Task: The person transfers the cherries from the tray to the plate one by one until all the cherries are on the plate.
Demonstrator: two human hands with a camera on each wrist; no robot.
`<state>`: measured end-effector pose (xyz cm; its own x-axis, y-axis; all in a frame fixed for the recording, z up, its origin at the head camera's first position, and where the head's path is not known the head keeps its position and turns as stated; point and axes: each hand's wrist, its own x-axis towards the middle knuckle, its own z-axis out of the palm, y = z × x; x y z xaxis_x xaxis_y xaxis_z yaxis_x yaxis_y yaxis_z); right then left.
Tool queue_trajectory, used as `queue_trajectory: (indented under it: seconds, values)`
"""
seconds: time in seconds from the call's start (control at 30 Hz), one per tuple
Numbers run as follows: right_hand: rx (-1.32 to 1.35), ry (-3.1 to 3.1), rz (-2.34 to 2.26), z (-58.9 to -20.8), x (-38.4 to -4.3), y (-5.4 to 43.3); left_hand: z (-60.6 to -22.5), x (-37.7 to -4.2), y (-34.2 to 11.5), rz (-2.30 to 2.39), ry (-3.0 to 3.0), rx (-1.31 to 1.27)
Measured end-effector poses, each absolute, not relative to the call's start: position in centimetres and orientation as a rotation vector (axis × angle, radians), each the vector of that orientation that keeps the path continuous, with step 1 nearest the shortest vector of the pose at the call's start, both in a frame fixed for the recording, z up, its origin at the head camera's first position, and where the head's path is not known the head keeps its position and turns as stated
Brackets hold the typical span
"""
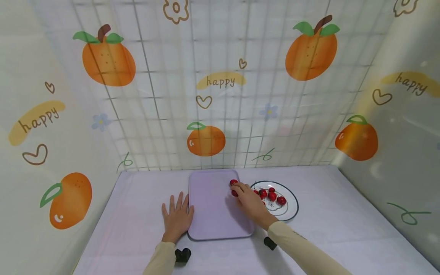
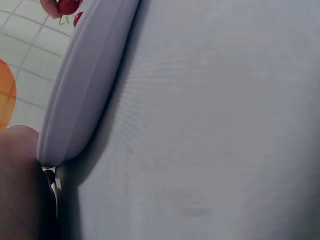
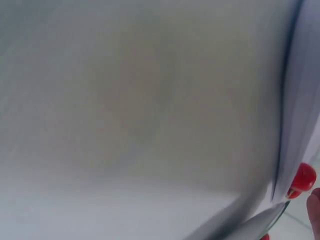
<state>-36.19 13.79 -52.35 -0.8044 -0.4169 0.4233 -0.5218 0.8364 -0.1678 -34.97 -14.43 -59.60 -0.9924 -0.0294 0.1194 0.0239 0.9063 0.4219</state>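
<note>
My right hand [image 1: 253, 202] reaches over the right side of a lilac tray [image 1: 213, 214], its fingers pinching a red cherry [image 1: 235, 193]. Just beyond the fingertips, another cherry [image 1: 233, 182] lies by the tray's far right corner. In the left wrist view, the pinched cherry [image 2: 68, 6] shows a stem, above the tray wall [image 2: 90, 85]. Flat on the table, my left hand [image 1: 177, 219] has its fingers spread and its thumb against the tray's left edge. Partly behind the right hand stands a white plate [image 1: 291, 206] with a dark rim, holding several cherries [image 1: 272, 196].
A white cloth covers the table [image 1: 137, 214]. Dark objects sit by each wrist, one near the left [image 1: 183, 255] and one near the right [image 1: 270, 243]. A curtain [image 1: 165, 95] printed with oranges hangs behind the table and along both sides.
</note>
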Motion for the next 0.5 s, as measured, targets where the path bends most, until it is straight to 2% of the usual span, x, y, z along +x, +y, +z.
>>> queue_trajectory:
  seconds: [0.5]
  values:
    - [0.624,-2.671,0.43,-52.5,-36.2,16.2,-58.7,-34.2,-14.2,-0.684,-2.941,0.0]
